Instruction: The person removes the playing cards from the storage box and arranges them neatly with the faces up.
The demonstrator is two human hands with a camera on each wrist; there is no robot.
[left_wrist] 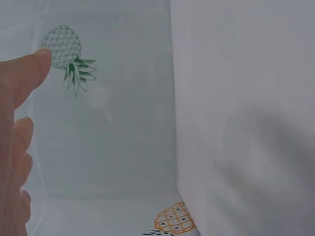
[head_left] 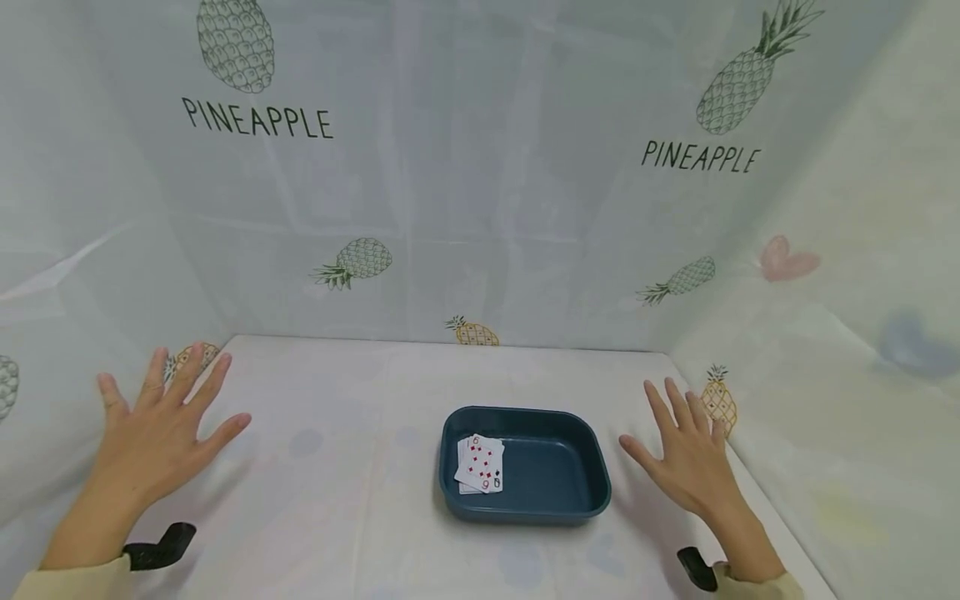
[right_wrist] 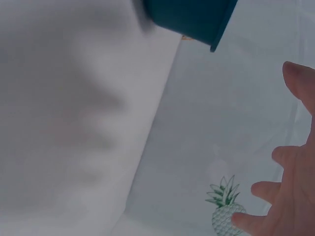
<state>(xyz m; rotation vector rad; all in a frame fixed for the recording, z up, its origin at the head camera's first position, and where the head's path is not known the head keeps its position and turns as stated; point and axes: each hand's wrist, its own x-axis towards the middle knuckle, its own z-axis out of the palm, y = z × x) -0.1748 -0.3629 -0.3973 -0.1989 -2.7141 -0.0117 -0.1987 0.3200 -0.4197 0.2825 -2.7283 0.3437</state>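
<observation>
A dark blue rectangular tray stands right of the middle of the white table. Inside it, at its left end, lies a small stack of playing cards, face up, with a six of diamonds on top. My left hand is spread over the table's left side, well away from the tray, holding nothing. To the right of the tray, my right hand is raised with its fingers spread and holds nothing. The right wrist view catches a corner of the tray at the top.
The white tabletop carries faint printed spots. Behind it and on both sides hang pale cloth sheets with pineapple prints, close to the table's edges. A black strap is on the left wrist, another black strap on the right.
</observation>
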